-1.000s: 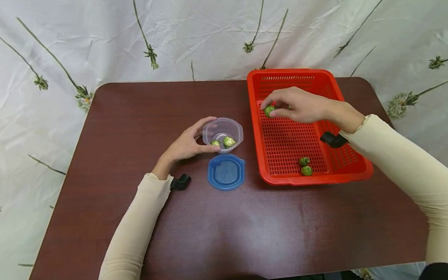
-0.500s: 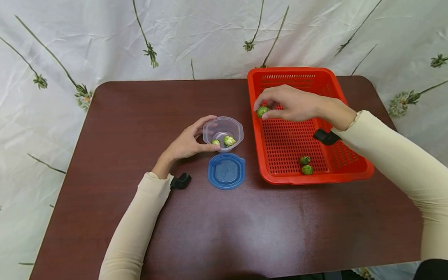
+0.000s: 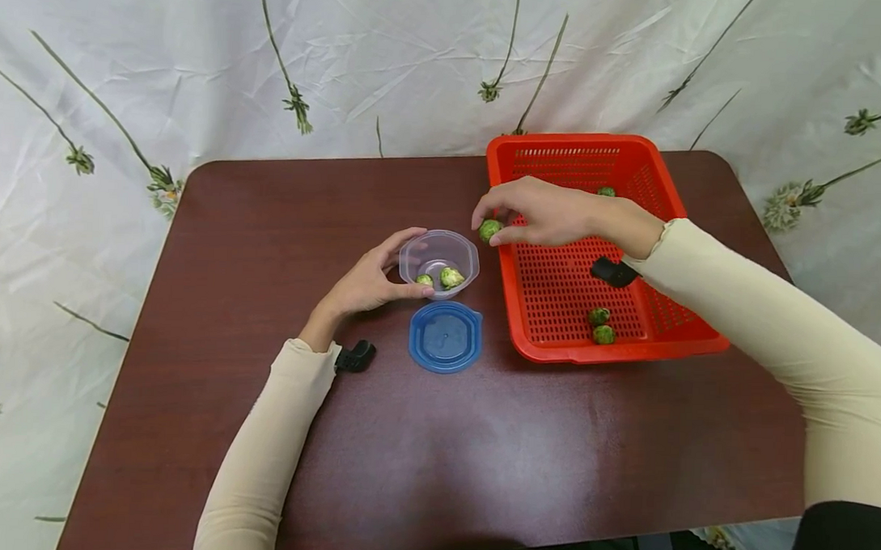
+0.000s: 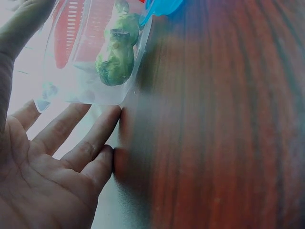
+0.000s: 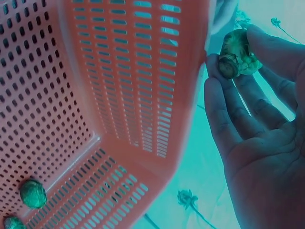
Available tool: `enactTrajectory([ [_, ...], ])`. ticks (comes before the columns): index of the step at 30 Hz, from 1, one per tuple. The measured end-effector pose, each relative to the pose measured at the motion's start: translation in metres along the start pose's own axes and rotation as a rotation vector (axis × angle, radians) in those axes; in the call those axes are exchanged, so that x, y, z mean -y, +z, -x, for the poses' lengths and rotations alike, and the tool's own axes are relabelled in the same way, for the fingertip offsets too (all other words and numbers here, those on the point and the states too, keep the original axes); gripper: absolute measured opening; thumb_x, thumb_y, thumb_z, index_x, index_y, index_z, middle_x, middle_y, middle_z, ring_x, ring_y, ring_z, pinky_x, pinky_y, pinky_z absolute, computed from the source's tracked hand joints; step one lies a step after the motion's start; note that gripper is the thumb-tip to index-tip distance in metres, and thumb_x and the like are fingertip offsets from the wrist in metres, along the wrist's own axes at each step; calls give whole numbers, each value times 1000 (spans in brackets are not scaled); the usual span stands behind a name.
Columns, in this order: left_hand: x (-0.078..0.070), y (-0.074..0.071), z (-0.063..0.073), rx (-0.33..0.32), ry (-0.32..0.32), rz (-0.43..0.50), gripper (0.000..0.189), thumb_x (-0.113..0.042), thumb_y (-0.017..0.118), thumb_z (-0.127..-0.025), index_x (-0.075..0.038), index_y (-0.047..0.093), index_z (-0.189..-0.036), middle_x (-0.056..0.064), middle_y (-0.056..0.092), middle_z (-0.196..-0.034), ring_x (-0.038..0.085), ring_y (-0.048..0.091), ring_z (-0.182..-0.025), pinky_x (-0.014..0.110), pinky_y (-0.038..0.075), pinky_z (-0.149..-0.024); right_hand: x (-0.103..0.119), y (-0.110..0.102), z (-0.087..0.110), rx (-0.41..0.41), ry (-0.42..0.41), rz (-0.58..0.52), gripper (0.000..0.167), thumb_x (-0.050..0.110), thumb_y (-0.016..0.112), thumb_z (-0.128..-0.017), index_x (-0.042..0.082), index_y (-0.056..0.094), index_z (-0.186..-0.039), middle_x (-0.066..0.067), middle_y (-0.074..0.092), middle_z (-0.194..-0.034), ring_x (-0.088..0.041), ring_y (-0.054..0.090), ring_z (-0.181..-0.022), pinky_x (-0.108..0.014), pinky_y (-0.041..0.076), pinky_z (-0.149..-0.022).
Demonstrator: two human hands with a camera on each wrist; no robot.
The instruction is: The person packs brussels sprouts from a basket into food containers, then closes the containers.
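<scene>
The right hand [image 3: 536, 212] pinches a Brussels sprout [image 3: 490, 231] between thumb and fingertips, near the rim of the red plastic basket [image 3: 627, 349]; the left hand [image 3: 367, 284] holds the clear plastic tub [image 3: 439, 244] between thumb and fingers.

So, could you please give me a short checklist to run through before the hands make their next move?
1. Held sprout secure: ok, the right hand pinches it between thumb and fingers.
2. Tub held: ok, the left hand has thumb and fingers around it.
3. Tub open: ok, the lid is off and lies on the table.
4. Room inside: ok, sprouts sit at the bottom with space above.
5. Held sprout over the tub, if it goes there next: not ok, it is to one side, by the basket's rim.
6. Lid apart from the tub: cannot tell, they look very close.
</scene>
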State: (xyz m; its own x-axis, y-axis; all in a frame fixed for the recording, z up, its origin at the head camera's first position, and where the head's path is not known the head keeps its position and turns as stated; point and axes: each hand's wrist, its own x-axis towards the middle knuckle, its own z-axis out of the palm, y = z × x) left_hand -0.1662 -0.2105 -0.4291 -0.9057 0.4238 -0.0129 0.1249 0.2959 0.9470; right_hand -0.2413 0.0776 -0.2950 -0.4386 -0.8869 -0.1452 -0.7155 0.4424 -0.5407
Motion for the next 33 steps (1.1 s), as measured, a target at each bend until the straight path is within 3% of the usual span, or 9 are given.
enactTrajectory([
  [13,2,0,0,13,0,3,85,-17,84,-83,-25,36,-153,6,50,-143,26,53,-132,48,42,-108,0,20,-25,-9,-9,-3,31,13,74,-92,6,66,-121,-3,66,-113,-18,62,-100,-36,54,-91],
  [21,2,0,0,20,-11,-2,85,-19,83,-84,-25,35,-154,5,47,-146,26,51,-134,48,41,-109,1,31,-37,43,-23,-3,30,12,73,-93,5,64,-121,-5,65,-113,-19,62,-98,-34,55,-88],
  [33,2,-1,0,17,-21,-22,88,-20,84,-83,-24,33,-155,5,47,-147,25,52,-133,49,43,-107,4,38,-45,67,-17,6,26,10,73,-92,5,62,-116,-5,65,-111,-20,64,-101,-35,55,-91],
])
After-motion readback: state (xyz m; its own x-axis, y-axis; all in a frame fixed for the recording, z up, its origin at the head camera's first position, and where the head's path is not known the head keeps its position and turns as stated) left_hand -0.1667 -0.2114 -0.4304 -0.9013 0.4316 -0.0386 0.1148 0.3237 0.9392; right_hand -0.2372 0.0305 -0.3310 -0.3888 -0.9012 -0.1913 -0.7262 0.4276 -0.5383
